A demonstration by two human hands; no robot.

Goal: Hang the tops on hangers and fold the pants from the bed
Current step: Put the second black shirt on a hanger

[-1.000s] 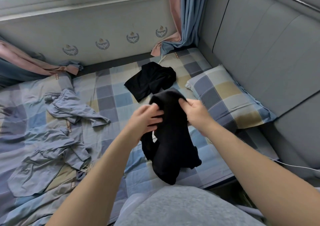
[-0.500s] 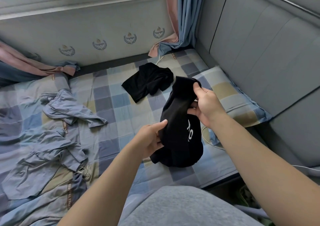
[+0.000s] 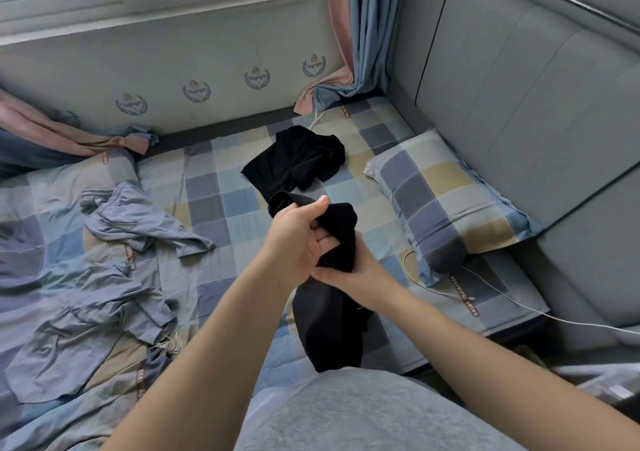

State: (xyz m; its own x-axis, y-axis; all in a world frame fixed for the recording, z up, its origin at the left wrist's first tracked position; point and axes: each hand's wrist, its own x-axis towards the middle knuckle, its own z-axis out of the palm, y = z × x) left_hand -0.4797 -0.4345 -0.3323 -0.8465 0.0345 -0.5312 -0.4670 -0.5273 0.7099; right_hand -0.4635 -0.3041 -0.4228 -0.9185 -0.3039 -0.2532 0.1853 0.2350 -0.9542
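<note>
- The bed with the blue, grey and beige checked sheet (image 3: 207, 180) carries all the clothes. No hanger is visible and nothing looks folded yet, so I judge the task is near its beginning.
- Crumpled grey-blue garments (image 3: 69, 346) lie spread on the left part of the bed, not touched by any hand.
- The long black soft garment (image 3: 329, 329) hangs above the near edge of the bed. I cannot tell if it is a top or pants.
- A second black garment (image 3: 294, 166) lies bunched further back, near the checked pillow (image 3: 443, 201).
- The left hand (image 3: 298, 242) grips the upper end, its fingers curled round the cloth. The right hand (image 3: 356, 277) clasps it just below, its fingers mostly hidden.
</note>
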